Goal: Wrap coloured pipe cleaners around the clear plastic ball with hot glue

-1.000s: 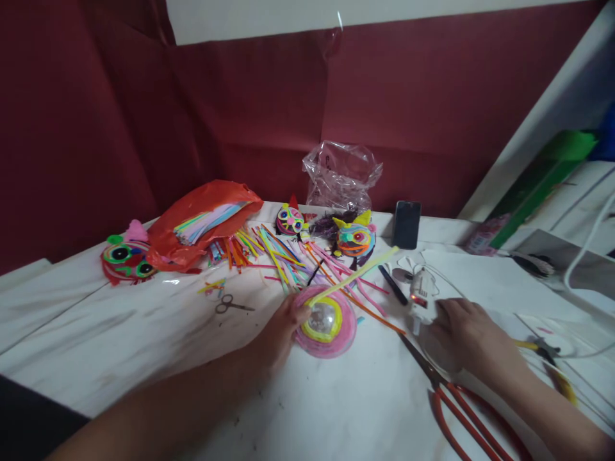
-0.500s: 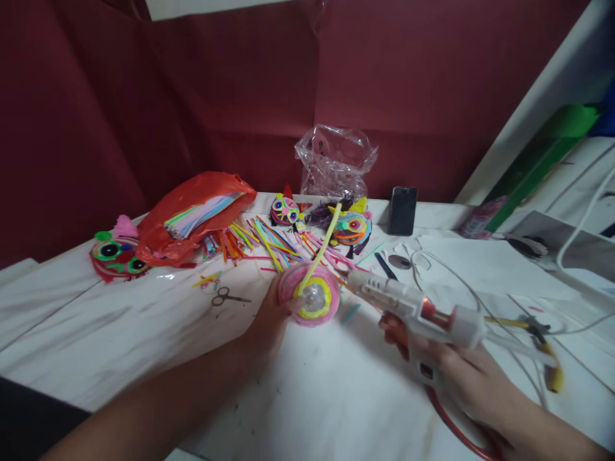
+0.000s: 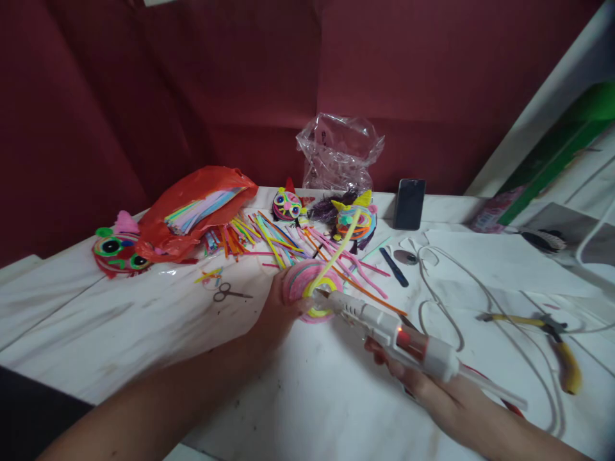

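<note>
My left hand (image 3: 284, 299) grips the left rim of a round piece (image 3: 298, 279) ringed in pink and yellow, with a clear centre. From its yellow ring a pale yellow pipe cleaner (image 3: 339, 251) sticks up, its far end free. My right hand (image 3: 413, 378) is wrapped round a white glue gun (image 3: 375, 324) with a small orange light lit. The gun's nozzle is at the clear centre, beside the foot of the pipe cleaner; whether it touches I cannot tell. A clear glue stick (image 3: 494, 386) juts from the gun's back.
Loose pipe cleaners (image 3: 278, 240) and a red bag (image 3: 206, 186) lie behind the hands. Scissors (image 3: 231, 292) are at left. Decorated faces (image 3: 288, 205), a clear plastic bag (image 3: 339, 153) and a phone (image 3: 409, 203) stand at the back. Yellow-handled pliers (image 3: 569, 365) and a white cable (image 3: 444, 320) lie at right.
The glue gun has moved left, its nozzle coming from beside the round piece onto its centre. My left hand still holds the piece. The view has shifted slightly.
</note>
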`<control>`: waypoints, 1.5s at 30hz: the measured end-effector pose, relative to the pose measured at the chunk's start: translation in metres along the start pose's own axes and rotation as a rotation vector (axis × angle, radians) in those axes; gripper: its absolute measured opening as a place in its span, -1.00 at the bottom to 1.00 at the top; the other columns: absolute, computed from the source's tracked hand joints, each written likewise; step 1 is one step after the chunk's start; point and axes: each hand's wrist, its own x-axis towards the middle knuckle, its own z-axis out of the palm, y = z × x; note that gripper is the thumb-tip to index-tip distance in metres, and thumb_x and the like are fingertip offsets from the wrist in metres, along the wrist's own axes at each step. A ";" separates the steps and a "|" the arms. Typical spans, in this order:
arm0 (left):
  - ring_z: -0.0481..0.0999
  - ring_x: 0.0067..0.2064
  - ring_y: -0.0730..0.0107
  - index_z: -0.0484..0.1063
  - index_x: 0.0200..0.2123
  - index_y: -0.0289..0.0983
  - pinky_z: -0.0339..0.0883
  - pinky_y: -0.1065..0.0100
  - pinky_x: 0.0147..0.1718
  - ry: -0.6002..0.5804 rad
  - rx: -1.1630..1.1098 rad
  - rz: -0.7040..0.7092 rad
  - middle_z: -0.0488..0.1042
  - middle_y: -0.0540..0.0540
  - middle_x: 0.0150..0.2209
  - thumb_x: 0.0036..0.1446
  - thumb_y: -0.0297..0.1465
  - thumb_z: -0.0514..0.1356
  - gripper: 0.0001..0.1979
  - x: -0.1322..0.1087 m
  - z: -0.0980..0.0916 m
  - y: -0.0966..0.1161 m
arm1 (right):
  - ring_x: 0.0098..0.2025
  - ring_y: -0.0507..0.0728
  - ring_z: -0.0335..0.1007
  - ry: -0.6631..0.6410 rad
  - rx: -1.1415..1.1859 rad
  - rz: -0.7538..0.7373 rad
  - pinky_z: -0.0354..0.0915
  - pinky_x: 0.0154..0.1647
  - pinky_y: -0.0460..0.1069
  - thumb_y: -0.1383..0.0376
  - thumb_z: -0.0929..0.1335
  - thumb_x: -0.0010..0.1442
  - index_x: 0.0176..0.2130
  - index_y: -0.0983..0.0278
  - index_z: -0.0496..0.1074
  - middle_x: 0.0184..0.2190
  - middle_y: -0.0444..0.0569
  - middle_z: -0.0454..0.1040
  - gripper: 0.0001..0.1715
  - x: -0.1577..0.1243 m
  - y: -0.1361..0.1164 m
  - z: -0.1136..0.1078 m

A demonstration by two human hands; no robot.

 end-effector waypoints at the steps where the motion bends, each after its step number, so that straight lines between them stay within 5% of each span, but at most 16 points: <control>1: 0.38 0.16 0.00 0.33 0.07 -0.19 0.31 0.08 0.10 -0.003 0.009 0.013 0.43 -0.14 0.10 -0.22 -0.33 0.41 -0.30 0.000 0.000 0.000 | -0.24 0.24 0.60 0.002 0.006 -0.002 0.54 -0.25 0.03 -0.01 0.23 0.26 -0.10 0.20 0.50 -0.24 0.09 0.63 -0.55 0.001 -0.002 0.000; 25: 0.37 0.13 0.00 0.30 0.01 -0.19 0.29 0.04 0.09 0.080 0.114 0.023 0.40 -0.14 0.08 -0.30 -0.37 0.38 -0.30 -0.005 0.010 0.014 | -0.40 0.17 0.57 0.033 -0.001 -0.029 0.50 -0.40 -0.06 0.08 0.24 0.25 -0.29 0.20 0.49 -0.40 0.01 0.62 -0.66 0.002 -0.018 -0.002; 31: 0.37 0.13 -0.03 0.30 0.01 -0.16 0.32 0.04 0.07 0.086 0.159 0.055 0.40 -0.14 0.07 -0.27 -0.33 0.39 -0.32 -0.004 0.007 0.010 | -0.39 0.16 0.57 0.088 -0.051 -0.050 0.51 -0.35 -0.05 0.13 0.26 0.23 -0.19 0.22 0.49 -0.36 0.01 0.62 -0.69 0.000 -0.017 -0.001; 45: 0.39 0.08 0.08 0.28 0.02 -0.20 0.32 0.09 0.05 0.097 0.135 0.056 0.39 -0.11 0.04 -0.29 -0.35 0.39 -0.30 -0.004 0.009 0.012 | -0.43 0.10 0.49 0.023 -0.023 -0.071 0.44 -0.42 -0.09 0.16 0.22 0.30 -0.27 0.21 0.45 -0.46 -0.06 0.53 -0.72 0.000 -0.011 0.000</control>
